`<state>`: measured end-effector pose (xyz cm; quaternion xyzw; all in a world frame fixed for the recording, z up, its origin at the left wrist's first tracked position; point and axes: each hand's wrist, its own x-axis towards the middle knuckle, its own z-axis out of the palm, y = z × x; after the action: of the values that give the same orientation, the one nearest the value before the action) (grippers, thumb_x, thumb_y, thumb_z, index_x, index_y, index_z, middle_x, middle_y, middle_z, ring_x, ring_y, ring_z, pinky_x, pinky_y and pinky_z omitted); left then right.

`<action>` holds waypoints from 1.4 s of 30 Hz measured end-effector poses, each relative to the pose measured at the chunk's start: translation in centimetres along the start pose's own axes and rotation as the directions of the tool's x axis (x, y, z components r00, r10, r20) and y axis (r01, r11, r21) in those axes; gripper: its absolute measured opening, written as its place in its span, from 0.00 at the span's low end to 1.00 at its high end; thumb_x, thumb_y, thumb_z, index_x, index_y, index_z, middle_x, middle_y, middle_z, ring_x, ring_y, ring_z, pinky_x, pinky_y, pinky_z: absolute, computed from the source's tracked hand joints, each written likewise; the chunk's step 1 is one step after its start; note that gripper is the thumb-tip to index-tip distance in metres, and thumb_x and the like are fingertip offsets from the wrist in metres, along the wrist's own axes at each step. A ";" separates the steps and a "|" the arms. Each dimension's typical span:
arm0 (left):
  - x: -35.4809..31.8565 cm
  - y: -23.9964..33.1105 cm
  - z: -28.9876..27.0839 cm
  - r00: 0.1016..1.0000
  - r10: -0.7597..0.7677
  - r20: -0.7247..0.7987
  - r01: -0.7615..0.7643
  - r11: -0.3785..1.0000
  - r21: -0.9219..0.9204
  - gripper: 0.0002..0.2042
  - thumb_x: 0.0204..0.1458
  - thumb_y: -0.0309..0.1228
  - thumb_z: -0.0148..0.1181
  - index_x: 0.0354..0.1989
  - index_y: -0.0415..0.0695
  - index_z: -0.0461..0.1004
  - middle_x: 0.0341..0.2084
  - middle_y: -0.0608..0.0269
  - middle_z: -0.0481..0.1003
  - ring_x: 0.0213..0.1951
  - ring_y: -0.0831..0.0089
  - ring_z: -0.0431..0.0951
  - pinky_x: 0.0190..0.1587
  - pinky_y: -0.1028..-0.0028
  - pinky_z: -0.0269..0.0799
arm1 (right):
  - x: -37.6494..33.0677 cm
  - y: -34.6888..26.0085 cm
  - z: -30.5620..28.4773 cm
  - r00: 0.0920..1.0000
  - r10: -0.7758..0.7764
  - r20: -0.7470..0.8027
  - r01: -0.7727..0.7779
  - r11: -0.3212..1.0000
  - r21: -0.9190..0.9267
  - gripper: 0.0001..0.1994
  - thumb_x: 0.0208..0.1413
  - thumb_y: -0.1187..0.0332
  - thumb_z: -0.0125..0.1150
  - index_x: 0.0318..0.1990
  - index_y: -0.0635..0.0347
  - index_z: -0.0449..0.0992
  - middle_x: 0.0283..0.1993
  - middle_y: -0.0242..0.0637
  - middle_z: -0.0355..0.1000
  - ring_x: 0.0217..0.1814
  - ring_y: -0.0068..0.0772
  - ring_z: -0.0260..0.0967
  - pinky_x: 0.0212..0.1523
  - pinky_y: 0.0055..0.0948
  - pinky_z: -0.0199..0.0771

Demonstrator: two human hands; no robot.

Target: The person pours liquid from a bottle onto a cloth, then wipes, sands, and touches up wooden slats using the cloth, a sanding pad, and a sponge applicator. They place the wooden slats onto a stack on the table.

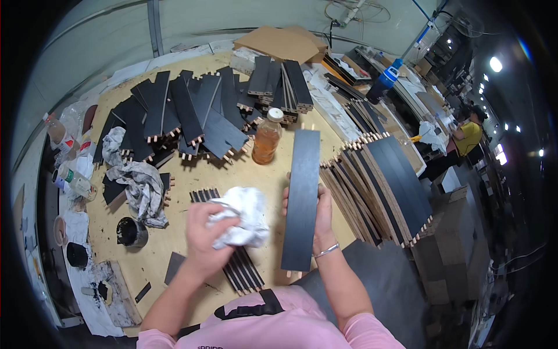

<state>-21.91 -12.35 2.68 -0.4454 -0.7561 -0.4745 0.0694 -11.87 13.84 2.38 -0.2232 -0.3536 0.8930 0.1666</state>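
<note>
Setting: Workshop with a round plywood table (174, 256), bright lamps off to the right, and another person in a yellow top (468, 136) well apart at the far right.
Left hand (203, 235): its fingers were closed around a crumpled white rag (244, 215), held over a row of dark slats (241, 267) lying on the table.
Right hand (319, 218): its fingers were wrapped around the edge of a long black board (302, 198), held upright and lengthwise just right of the rag.
Board details: pale wooden dowels stuck out of its near end.
Right of the hands: a leaning stack of black-faced boards (378, 186) with dowel ends.
Farther back: a loose heap of black boards (186, 113) and a plastic bottle of amber liquid (267, 139) beside it.
Left side: a stained grey cloth (139, 183) and a small black pot (131, 231).
</note>
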 end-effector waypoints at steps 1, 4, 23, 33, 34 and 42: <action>1.2 2.1 0.7 0.984 0.151 -0.097 -0.152 0.988 -0.008 0.22 0.37 0.30 0.79 0.47 0.50 0.90 0.50 0.56 0.80 0.53 0.54 0.78 0.56 0.52 0.72 | 0.4 1.1 -2.4 0.981 0.022 0.192 -0.023 1.000 0.005 0.30 0.77 0.51 0.30 0.65 0.64 0.74 0.45 0.47 0.80 0.43 0.37 0.80 0.44 0.37 0.85; 2.1 6.0 2.5 0.889 0.389 0.243 -0.397 0.918 -0.015 0.27 0.40 0.33 0.79 0.55 0.51 0.87 0.65 0.55 0.77 0.68 0.53 0.76 0.70 0.47 0.68 | -0.8 5.2 -3.3 0.998 0.060 -0.012 -0.060 0.998 0.018 0.29 0.80 0.49 0.38 0.70 0.62 0.72 0.57 0.47 0.81 0.57 0.38 0.81 0.59 0.40 0.84; 0.4 -5.0 2.0 0.957 -0.269 -0.112 0.252 0.957 -0.142 0.33 0.51 0.17 0.62 0.71 0.40 0.73 0.57 0.38 0.81 0.58 0.40 0.83 0.61 0.58 0.79 | -1.7 -1.7 -0.8 0.979 -0.196 0.049 0.188 0.972 0.142 0.34 0.77 0.47 0.26 0.73 0.61 0.68 0.46 0.45 0.78 0.41 0.36 0.78 0.43 0.40 0.86; -1.9 -1.5 3.8 0.981 -0.189 0.047 0.194 0.950 -0.243 0.24 0.49 0.15 0.66 0.57 0.37 0.81 0.46 0.45 0.82 0.49 0.47 0.86 0.54 0.61 0.80 | -4.6 -5.5 -0.1 0.991 -0.131 0.027 0.130 0.991 0.040 0.32 0.78 0.47 0.27 0.63 0.63 0.74 0.49 0.48 0.79 0.43 0.36 0.79 0.45 0.39 0.87; -2.0 -1.3 4.0 0.983 -0.177 0.049 0.184 0.951 -0.250 0.24 0.49 0.15 0.66 0.57 0.37 0.81 0.46 0.45 0.82 0.49 0.47 0.86 0.54 0.61 0.80 | -5.1 -6.2 -0.3 0.992 -0.129 0.017 0.127 0.989 0.078 0.33 0.79 0.47 0.25 0.56 0.65 0.76 0.48 0.49 0.80 0.44 0.37 0.79 0.45 0.40 0.88; -3.3 -1.4 3.5 0.972 -0.192 0.136 0.223 0.935 -0.277 0.21 0.47 0.16 0.66 0.53 0.37 0.83 0.43 0.46 0.82 0.45 0.49 0.86 0.49 0.63 0.80 | -10.3 -21.4 -2.5 0.613 -0.767 0.188 0.369 0.067 -0.927 0.21 0.69 0.65 0.69 0.60 0.76 0.83 0.44 0.33 0.81 0.48 0.22 0.76 0.51 0.26 0.75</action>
<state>-19.87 -11.78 -1.87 -0.3931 -0.7237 -0.5604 -0.0877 1.09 25.43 18.75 -0.2691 -0.8034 0.3295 0.4166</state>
